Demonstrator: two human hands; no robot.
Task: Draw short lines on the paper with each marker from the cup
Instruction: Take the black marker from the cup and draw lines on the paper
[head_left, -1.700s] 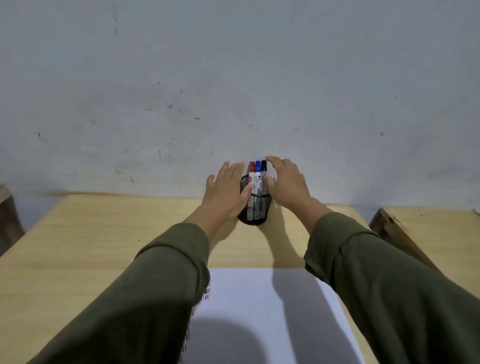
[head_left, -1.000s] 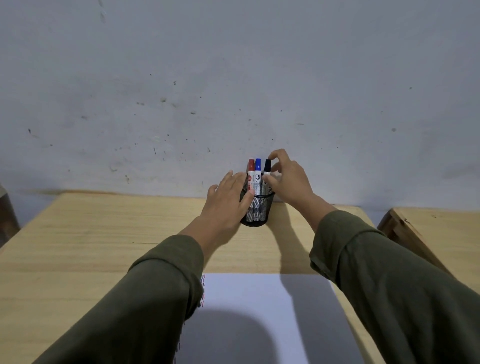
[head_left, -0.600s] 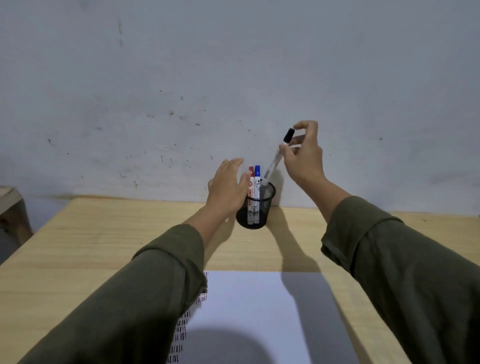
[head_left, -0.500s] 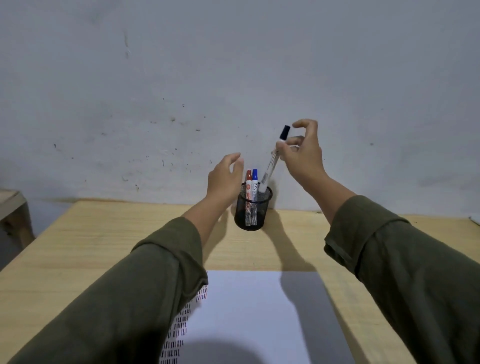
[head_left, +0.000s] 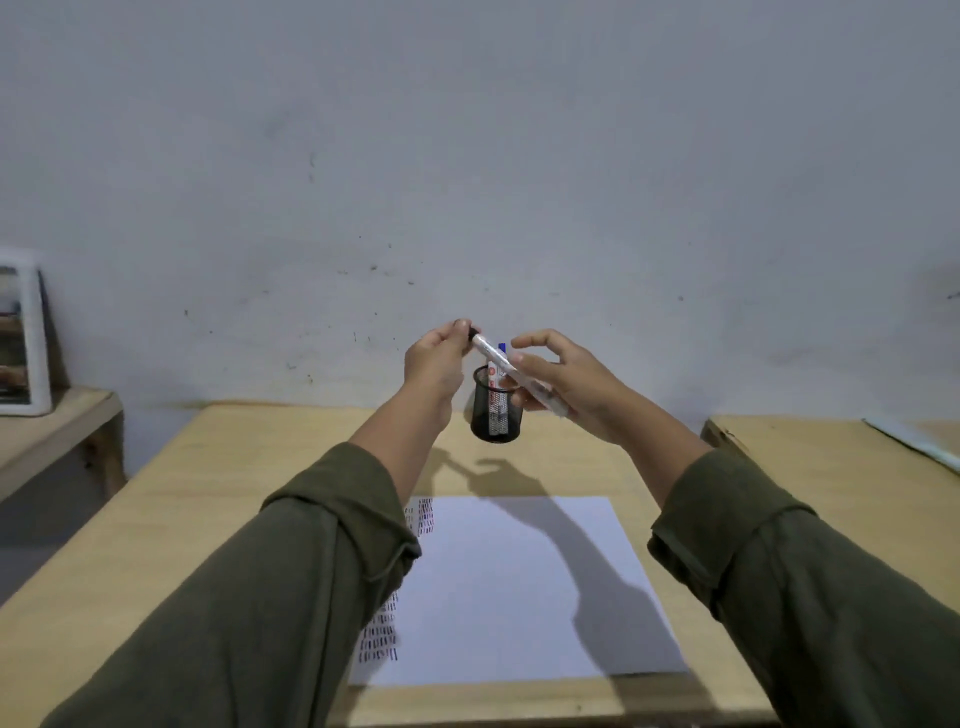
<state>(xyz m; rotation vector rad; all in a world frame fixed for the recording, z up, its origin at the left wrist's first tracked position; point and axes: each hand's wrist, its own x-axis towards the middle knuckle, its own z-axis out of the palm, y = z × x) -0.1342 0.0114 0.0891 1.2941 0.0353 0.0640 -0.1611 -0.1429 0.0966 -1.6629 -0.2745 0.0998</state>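
I see my right hand (head_left: 569, 387) clamped on the white black-capped marker (head_left: 511, 371), held slanted above the black mesh cup (head_left: 496, 415) on the pale wooden bench (head_left: 208, 499), while my left hand (head_left: 434, 358) pinches its cap, the white paper (head_left: 519, 587) lying nearer.

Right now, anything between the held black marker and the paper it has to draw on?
The cap is on: the left hand pinches it while the right hand holds the black marker. Otherwise nothing visible blocks the way down to the paper; the cup stands beyond it.
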